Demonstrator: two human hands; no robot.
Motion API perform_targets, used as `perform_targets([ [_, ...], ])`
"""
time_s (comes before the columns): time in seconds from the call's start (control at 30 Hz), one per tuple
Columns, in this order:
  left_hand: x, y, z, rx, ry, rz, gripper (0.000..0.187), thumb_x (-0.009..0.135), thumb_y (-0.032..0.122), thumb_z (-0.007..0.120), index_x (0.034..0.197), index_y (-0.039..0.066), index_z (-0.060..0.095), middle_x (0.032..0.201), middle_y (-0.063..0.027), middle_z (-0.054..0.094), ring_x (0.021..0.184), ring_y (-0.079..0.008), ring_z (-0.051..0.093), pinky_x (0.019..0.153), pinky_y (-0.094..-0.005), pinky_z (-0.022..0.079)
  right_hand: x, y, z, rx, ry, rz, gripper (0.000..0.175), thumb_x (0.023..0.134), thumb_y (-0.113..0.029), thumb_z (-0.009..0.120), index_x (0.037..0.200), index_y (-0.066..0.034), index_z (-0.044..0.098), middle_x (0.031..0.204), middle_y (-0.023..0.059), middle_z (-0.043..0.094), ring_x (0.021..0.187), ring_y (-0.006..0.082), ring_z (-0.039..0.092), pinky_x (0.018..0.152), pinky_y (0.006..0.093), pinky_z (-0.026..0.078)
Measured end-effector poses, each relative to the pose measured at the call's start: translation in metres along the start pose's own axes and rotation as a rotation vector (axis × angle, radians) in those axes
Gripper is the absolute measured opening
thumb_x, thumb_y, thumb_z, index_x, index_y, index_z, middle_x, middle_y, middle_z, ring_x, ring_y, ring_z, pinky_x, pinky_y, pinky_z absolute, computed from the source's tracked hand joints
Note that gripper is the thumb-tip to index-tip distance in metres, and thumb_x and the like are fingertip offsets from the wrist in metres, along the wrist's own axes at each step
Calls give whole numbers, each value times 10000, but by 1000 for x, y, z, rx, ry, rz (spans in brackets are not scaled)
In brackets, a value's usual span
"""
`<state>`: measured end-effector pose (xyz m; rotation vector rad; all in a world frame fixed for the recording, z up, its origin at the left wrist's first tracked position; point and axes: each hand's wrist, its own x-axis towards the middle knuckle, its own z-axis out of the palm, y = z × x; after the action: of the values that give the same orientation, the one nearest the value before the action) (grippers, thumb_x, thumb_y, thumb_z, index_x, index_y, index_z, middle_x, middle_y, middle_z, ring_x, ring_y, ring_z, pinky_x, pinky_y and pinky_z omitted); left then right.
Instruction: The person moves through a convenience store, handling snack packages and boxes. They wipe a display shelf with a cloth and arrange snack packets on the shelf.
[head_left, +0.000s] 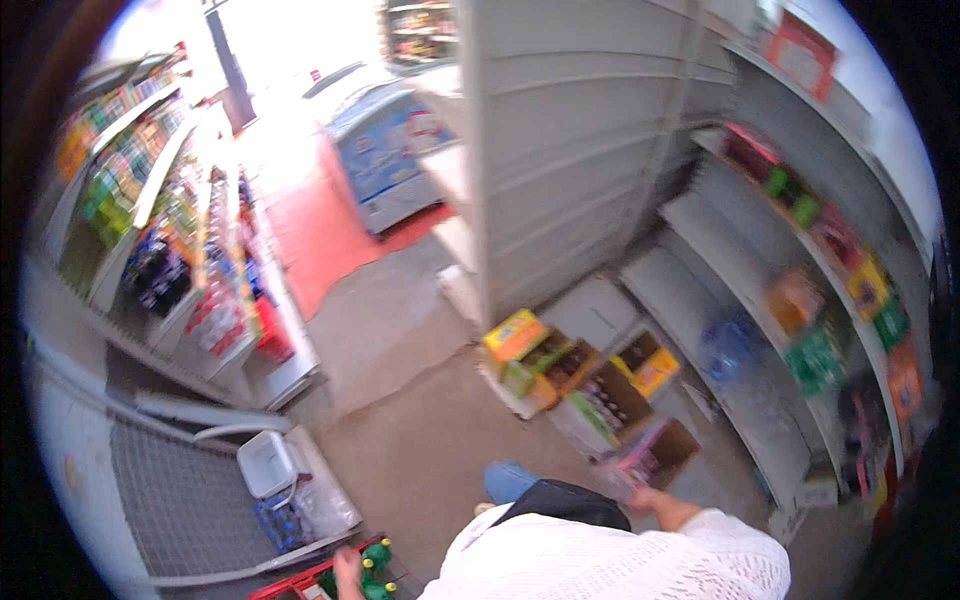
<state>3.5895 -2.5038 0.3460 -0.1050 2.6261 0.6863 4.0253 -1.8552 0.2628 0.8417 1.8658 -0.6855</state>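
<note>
My left hand (347, 571) is low in the view, at the rim of a red plastic crate (289, 585). Green bottles (377, 555) with yellow caps stand beside the fingers; whether these fingers are closed on the rim is unclear. To the right, my right hand (640, 498) is at the near edge of a pink open-topped carton (654, 456), and its fingers seem closed on that edge. Blur hides the fingertips. Just beyond that carton stands a white and green carton (600, 412) with several dark-topped items inside.
Yellow cartons (516, 334) stand by the end of a grey shelf panel (570, 150). Curving along the right are metal shelves (720, 232) with packaged goods. At left are a stocked shelf unit (161, 247) and a mesh rack (172, 495) holding a white basket (267, 463). A blue chest freezer (394, 161) stands farther off.
</note>
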Motion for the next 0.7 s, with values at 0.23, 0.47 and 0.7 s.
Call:
perform_targets([
  [0.23,260,181,-108,-580,129,105,318,851,127,665,1141,15,599,1053,-128,659,950,-229,634,849,-341,510,64,-149,-88,376,-109,63,292,831,-316,562,831,-67,714,765,73,666,646,204,604,589,393,481],
  [0.47,292,192,-63,-378,-234,-215,420,796,269,712,1154,66,629,1095,-113,667,1006,-209,636,897,-366,501,218,-438,-392,47,488,-362,321,866,-266,488,1020,-61,680,953,226,670,929,363,650,780,462,507],
  [0.7,390,179,-73,-118,-524,-428,405,839,303,658,1164,64,625,1031,-115,678,916,-223,645,818,-370,517,204,-718,-653,501,553,-789,311,913,-234,537,1132,-37,637,1044,157,681,984,289,645,869,381,493],
])
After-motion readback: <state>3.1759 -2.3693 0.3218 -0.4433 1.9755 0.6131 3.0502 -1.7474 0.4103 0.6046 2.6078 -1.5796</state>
